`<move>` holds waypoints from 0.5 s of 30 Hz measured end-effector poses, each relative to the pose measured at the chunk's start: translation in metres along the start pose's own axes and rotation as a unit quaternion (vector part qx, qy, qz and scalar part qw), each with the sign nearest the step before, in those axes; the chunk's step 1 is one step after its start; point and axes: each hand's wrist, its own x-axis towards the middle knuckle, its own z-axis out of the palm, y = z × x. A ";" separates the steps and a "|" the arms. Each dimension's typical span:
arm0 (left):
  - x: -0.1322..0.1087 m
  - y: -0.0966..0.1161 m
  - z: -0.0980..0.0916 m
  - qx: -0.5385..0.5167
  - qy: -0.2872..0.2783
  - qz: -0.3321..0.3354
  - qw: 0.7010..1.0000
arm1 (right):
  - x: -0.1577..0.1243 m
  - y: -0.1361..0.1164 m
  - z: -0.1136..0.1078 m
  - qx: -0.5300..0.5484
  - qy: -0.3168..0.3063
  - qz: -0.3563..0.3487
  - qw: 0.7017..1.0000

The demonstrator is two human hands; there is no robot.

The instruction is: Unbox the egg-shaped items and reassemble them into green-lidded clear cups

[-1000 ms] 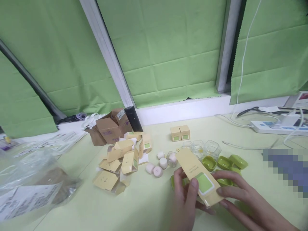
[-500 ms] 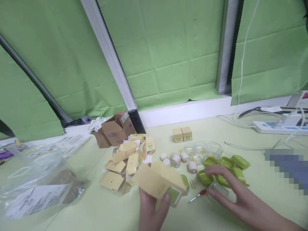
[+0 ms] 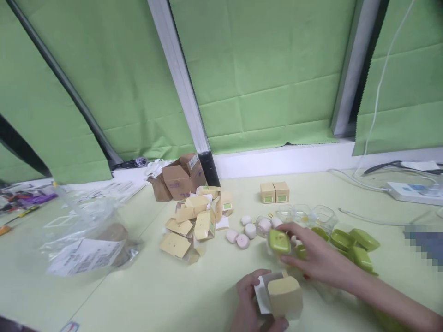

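Observation:
My left hand [image 3: 249, 299] grips a small tan cardboard box [image 3: 284, 297] near the front of the table, its flaps open. Between the thumb and fingers of my right hand [image 3: 306, 251] is a small clear container with a green lid [image 3: 278, 241], held above and behind the box. Left of it lie several pale pink-white rounded pieces [image 3: 250, 230]. Several green lids [image 3: 362, 258] sit to the right, partly covered by my right hand and forearm. Clear plastic cups [image 3: 323, 216] stand behind them.
Opened tan boxes [image 3: 176, 244] are heaped left of centre, before a brown carton [image 3: 182, 180] and a black cylinder [image 3: 209, 169]. Two closed boxes [image 3: 274, 192] stand at the back. A plastic bag [image 3: 90, 258] lies left; a power strip [image 3: 411, 191] and cables are at right.
The box in my left hand has turned, showing its open flaps, and is lower and further right. My right hand has lifted the green-lidded container from the table. The camera has swung left.

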 end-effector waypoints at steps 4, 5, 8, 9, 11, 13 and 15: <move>-0.004 0.000 0.000 -0.010 0.024 -0.019 0.999 | -0.007 -0.013 -0.013 0.097 -0.060 0.039 0.993; -0.005 0.001 -0.002 -0.006 0.030 -0.038 0.999 | -0.009 -0.016 -0.014 0.108 -0.096 0.018 0.989; -0.005 0.007 -0.006 0.008 0.040 -0.081 0.996 | -0.012 -0.024 -0.015 0.100 -0.194 -0.028 0.975; -0.004 0.009 -0.008 0.010 0.039 -0.084 0.996 | -0.014 -0.026 -0.016 0.087 -0.205 -0.036 0.974; -0.001 0.014 -0.009 0.011 0.035 -0.087 0.996 | -0.017 -0.031 -0.019 0.056 -0.194 -0.055 0.978; 0.003 0.018 -0.010 0.008 0.028 -0.093 0.995 | -0.020 -0.035 -0.022 0.029 -0.171 -0.072 0.982; 0.003 0.020 -0.010 -0.002 0.023 -0.099 0.995 | -0.022 -0.038 -0.023 0.017 -0.158 -0.076 0.984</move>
